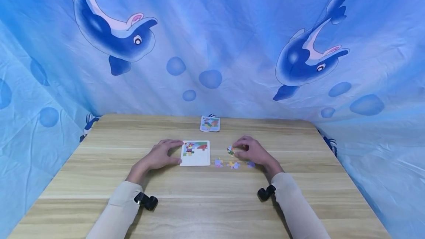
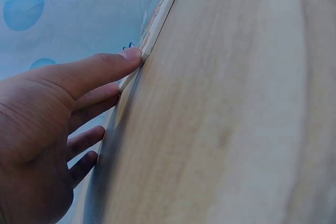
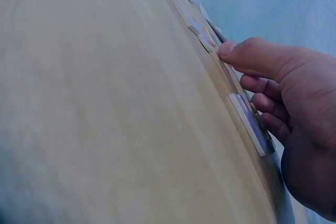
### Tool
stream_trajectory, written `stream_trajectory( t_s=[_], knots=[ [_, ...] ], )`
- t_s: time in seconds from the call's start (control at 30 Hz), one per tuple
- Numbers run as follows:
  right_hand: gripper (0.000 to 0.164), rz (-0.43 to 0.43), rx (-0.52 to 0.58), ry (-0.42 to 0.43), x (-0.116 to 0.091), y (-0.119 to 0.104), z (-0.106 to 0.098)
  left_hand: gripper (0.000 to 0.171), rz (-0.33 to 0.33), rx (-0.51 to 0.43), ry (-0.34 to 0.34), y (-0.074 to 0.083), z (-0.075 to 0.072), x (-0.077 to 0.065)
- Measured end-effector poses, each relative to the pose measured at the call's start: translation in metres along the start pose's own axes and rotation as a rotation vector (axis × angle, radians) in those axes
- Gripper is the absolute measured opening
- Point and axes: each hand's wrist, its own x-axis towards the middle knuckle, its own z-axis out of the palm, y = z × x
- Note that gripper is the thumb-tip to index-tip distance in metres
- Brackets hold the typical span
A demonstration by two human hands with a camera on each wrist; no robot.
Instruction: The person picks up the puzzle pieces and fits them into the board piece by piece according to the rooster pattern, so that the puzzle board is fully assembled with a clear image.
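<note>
Left hand spread along the puzzle tray's left edge; index finger at the upper corner, thumb at the lower one, more a brace than a full grip. Tray sits flat, left of centre between the two hands; fitted pieces cover its top and left part, the rest is bare white base. Right hand has thumb and index pinching a multicoloured piece, right of the tray and apart from it; wrist view is too edge-on to say whether that piece is off the table.

Loose nearby: lilac piece just off the tray's right edge; yellow-and-lilac piece beside it; blue-lilac piece right by the right hand. Printed card lies behind the tray.

Risks, my read: only the left side is braced, so a push from that hand could slide the tray right into the lilac piece; a low right-hand sweep could drag the blue-lilac piece along; pinch looks fingertip-only, so the piece could twist or drop; forcing a tab in misaligned could lift its fitted neighbours, since the bare base leaves them unsupported on that side.
</note>
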Motion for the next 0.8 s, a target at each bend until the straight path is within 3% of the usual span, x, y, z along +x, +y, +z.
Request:
stream_trajectory(
  t_s=[0.8],
  knots=[
    [0.019,0.005,-0.023,0.08,0.0009,-0.0056,0.005,0.073,0.002,-0.004,0.002,0.0046,-0.0022,-0.0025]
  ],
)
